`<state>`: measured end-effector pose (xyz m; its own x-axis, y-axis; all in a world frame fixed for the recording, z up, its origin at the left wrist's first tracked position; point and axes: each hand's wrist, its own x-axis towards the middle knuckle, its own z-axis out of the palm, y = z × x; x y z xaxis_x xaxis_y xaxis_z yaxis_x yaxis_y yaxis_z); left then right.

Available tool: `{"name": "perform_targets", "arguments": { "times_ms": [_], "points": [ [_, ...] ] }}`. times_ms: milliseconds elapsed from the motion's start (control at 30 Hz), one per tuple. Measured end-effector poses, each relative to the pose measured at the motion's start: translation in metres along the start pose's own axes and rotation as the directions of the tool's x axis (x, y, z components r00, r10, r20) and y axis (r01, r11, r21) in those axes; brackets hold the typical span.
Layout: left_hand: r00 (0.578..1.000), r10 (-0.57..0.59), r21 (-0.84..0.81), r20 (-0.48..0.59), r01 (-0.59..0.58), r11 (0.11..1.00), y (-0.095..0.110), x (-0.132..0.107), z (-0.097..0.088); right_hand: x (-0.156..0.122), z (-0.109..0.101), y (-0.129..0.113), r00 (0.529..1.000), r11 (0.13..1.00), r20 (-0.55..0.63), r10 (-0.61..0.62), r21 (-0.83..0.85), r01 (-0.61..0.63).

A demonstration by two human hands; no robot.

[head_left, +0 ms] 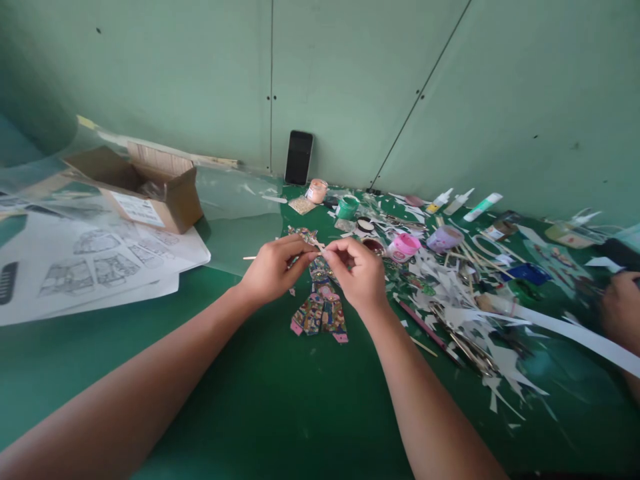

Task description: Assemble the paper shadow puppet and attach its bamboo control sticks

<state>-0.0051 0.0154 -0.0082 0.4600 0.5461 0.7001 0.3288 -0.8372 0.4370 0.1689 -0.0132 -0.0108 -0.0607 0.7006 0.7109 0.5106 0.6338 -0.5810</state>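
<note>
My left hand (274, 269) and my right hand (361, 272) meet at the fingertips, each in a pinch. Something tiny and pale sits between them, too small to name. Beneath and behind them lies a flat patterned paper doll figure (320, 310) with wide multicoloured trousers and pink feet; my hands cover part of its upper body. A thin wooden stick (249, 258) pokes out to the left of my left hand, and whether that hand holds it I cannot tell.
At left are printed drawings (90, 267) and an open cardboard box (177, 197). A phone (299, 158) leans on the wall. Paint jars (404, 247), paper scraps (435, 267), tweezers (465, 343) and a pink pencil-like tool (425, 327) crowd the right, near another person's hand (620, 307).
</note>
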Motion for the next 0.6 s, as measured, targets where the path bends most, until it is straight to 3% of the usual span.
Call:
{"name": "perform_targets", "arguments": {
  "times_ms": [233,600],
  "points": [
    [0.999,-0.001,0.003,-0.040,0.001,1.000,-0.0016,-0.0017,0.0042,-0.0009,0.0011,-0.0029,0.998,0.996,0.015,-0.060,-0.072,0.061],
    [0.993,-0.006,0.063,-0.118,0.014,0.998,-0.0017,-0.0032,0.0084,-0.0046,0.0085,-0.0031,0.990,0.990,0.030,0.141,0.021,-0.142]
  ]
}}
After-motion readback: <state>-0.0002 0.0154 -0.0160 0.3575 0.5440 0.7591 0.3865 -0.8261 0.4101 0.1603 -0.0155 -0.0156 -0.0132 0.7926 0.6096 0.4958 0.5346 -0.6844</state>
